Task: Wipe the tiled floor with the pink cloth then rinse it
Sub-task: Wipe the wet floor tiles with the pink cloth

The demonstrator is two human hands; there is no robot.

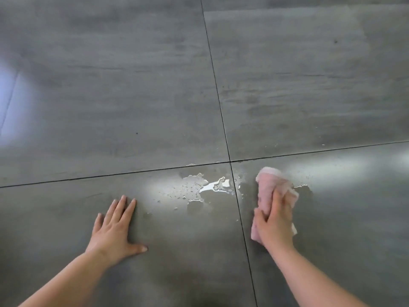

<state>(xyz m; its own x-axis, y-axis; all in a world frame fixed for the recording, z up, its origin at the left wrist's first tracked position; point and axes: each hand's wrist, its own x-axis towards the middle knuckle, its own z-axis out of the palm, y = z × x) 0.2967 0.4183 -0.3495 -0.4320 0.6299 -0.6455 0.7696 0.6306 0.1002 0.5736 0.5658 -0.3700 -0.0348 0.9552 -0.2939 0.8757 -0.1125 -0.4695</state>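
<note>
The pink cloth (271, 187) lies bunched on the grey tiled floor (110, 96), just right of a dark grout line. My right hand (275, 222) presses down on its near half and grips it. A puddle of water (208, 187) with scattered droplets sits left of the cloth, across the grout line. My left hand (116, 229) rests flat on the tile at the lower left, fingers spread, holding nothing.
Large grey tiles meet at a grout crossing (230, 161) just beyond the puddle. A smaller wet patch (304, 186) lies right of the cloth. Bright light glare falls on the floor at the far left (8, 103).
</note>
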